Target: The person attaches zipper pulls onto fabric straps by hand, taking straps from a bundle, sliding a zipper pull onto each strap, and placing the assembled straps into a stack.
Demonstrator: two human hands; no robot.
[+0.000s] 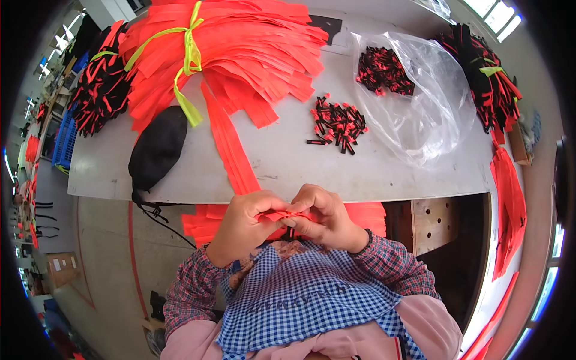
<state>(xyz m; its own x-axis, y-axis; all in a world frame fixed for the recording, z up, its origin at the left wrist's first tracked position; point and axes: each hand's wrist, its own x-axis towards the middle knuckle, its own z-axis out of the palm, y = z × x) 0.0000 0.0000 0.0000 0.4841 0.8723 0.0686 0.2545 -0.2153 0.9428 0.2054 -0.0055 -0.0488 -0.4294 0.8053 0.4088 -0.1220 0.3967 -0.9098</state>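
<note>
Near the close edge of the surface (288, 177), we hold a folded red-orange fabric piece (277, 215). Our left hand (240, 225) curls its fingers and pinches one side; our right hand (327, 221) pinches the other between thumb and fingers. They nearly meet, covering most of the fold, so its shape is hard to make out. A long, flat fabric strip (231, 150) reaches our left hand from a tied, layered bundle (240, 57); we cannot tell whether it joins the held piece. Left of it lies a soft black pouch (161, 144); right, small black-and-red tabs (339, 123) and a crinkled clear plastic bag (435, 120). Behind our hands, more red-orange fabric (369, 217) is partly hidden.
</note>
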